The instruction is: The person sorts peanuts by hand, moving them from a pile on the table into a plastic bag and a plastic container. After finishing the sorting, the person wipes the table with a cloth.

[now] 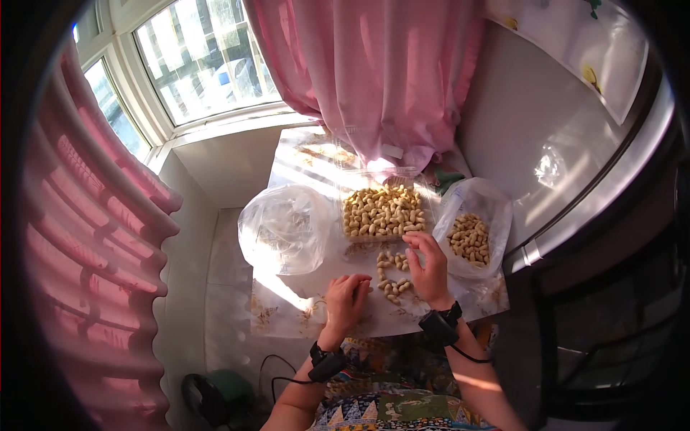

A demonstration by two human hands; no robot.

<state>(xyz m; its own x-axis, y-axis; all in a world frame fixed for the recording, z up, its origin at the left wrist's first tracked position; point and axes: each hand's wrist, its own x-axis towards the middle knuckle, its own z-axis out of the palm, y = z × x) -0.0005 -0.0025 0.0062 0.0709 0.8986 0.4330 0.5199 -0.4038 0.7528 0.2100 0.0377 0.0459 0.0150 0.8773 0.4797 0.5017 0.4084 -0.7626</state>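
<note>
Obs.: loose peanuts (393, 288) form a rough open ring toward the front edge of the surface (280, 316), right of its middle. Bulk peanuts (384, 208) fill a clear container (370, 239) farther back; more peanuts (468, 241) sit in an open plastic bag (496, 264) by the right edge. A second plastic bag (277, 248) stands toward the left edge.

Right hand (430, 271): at the container's near right corner, above the loose group; grip narrow, thumb and fingers slightly parted, nothing seen held. Contact with the container: cannot tell. Left hand (346, 302): near the front edge, left of the loose group, fingers curled; cannot tell whether the grip is closed or holds anything.

Judgement: step in hand is peanut handling, right hand at the container, left waiting. A pick from here calls for a light fingertip pinch, clear of the loose ring.
</note>
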